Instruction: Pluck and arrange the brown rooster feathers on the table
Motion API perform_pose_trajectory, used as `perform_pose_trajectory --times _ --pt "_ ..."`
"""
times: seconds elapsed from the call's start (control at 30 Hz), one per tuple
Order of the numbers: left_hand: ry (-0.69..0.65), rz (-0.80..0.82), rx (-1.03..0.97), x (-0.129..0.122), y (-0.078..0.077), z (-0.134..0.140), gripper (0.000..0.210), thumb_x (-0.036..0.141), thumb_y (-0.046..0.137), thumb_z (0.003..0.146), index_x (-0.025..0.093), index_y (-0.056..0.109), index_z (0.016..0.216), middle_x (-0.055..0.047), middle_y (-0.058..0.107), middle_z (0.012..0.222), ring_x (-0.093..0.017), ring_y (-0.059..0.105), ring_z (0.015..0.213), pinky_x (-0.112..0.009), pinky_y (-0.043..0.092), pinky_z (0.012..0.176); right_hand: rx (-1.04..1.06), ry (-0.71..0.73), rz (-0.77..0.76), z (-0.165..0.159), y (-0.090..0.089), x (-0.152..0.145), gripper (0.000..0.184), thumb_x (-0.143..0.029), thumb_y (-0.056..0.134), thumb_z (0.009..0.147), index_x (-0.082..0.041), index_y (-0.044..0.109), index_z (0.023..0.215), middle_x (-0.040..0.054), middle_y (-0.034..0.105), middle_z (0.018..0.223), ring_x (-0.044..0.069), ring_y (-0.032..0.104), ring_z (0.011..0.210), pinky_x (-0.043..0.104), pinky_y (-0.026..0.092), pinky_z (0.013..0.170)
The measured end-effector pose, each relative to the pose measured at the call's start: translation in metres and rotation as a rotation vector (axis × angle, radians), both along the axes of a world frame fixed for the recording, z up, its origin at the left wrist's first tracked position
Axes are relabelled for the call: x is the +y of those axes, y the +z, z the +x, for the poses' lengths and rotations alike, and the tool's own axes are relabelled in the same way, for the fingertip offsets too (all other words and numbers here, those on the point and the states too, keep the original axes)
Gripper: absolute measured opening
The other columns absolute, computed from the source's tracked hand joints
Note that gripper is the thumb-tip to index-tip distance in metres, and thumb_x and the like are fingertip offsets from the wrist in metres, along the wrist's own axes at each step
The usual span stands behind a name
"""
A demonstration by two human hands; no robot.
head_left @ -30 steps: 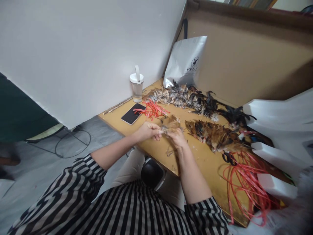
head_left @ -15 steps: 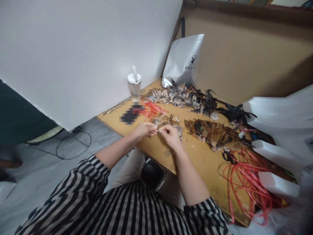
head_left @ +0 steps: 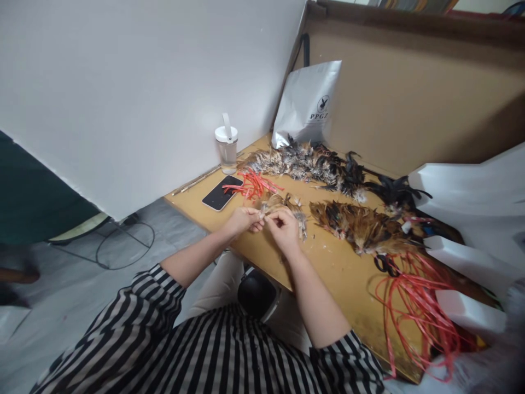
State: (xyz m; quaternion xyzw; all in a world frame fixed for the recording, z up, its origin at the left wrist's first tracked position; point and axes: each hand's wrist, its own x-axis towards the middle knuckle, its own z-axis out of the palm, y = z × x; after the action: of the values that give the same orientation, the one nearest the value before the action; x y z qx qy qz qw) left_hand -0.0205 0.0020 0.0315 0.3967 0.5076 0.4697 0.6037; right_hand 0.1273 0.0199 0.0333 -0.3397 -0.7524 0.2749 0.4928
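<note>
My left hand (head_left: 246,220) is closed in a pinch above the near edge of the table. A small pale feather (head_left: 263,215) shows at its fingertips. Right beside it, my right hand (head_left: 284,227) pinches at the same feather, thumb and forefinger together; the fingertips of both hands nearly touch. Just behind the hands lies a small pile of light brown and grey feathers (head_left: 302,221), partly hidden by the right hand. To the right spreads a larger bunch of brown feathers (head_left: 361,224).
A long row of dark and speckled feathers (head_left: 311,164) lies at the back, before a silver bag (head_left: 303,104). Left are a phone (head_left: 217,196), short red strips (head_left: 256,185) and a lidded cup (head_left: 227,150). Black-handled scissors (head_left: 385,265) and long red strips (head_left: 422,312) lie right.
Both hands keep their pinch in nearly the same place. A small brownish bit seen below my right hand near the table edge is no longer visible there.
</note>
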Motion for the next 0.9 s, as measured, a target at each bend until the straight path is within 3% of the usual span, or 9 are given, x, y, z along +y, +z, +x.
perform_pose_trajectory --times 0.13,0.37,0.57,0.9 --pt "0.023 0.013 -0.008 -0.001 -0.001 0.009 0.019 0.028 0.063 0.068 0.01 0.061 0.069 -0.001 0.059 0.052 -0.006 0.053 0.044 -0.016 0.042 0.045 0.062 0.043 0.06 -0.004 0.001 -0.007 0.008 -0.021 0.055 0.074 -0.018 0.059 0.068 0.0053 0.058 0.086 0.015 0.055 0.082 0.029 0.043 0.073" --pt "0.074 0.062 -0.017 0.003 -0.002 0.017 0.02 0.03 0.064 0.066 0.01 0.061 0.066 -0.002 0.06 0.057 -0.007 0.054 0.045 -0.018 0.043 0.045 0.38 0.066 -0.328 -0.005 -0.007 0.0 0.011 -0.027 0.06 0.071 -0.019 0.054 0.074 -0.0004 0.058 0.066 0.011 0.055 0.058 0.025 0.046 0.058" --pt "0.087 0.233 0.134 0.003 -0.016 0.023 0.024 0.034 0.057 0.071 0.011 0.062 0.069 -0.002 0.06 0.056 -0.007 0.053 0.046 -0.018 0.043 0.045 0.397 0.005 -0.438 -0.01 -0.009 0.001 0.014 -0.028 0.063 0.067 -0.017 0.056 0.071 -0.0024 0.056 0.056 0.01 0.052 0.05 0.023 0.043 0.05" --pt "0.2 0.349 0.214 0.001 -0.01 0.035 0.022 0.03 0.053 0.074 0.012 0.066 0.075 -0.002 0.063 0.057 -0.009 0.056 0.05 -0.018 0.046 0.05 0.426 -0.074 -0.53 -0.009 -0.012 0.009 0.017 -0.031 0.063 0.064 -0.016 0.056 0.063 -0.0029 0.055 0.05 0.01 0.05 0.045 0.024 0.043 0.048"
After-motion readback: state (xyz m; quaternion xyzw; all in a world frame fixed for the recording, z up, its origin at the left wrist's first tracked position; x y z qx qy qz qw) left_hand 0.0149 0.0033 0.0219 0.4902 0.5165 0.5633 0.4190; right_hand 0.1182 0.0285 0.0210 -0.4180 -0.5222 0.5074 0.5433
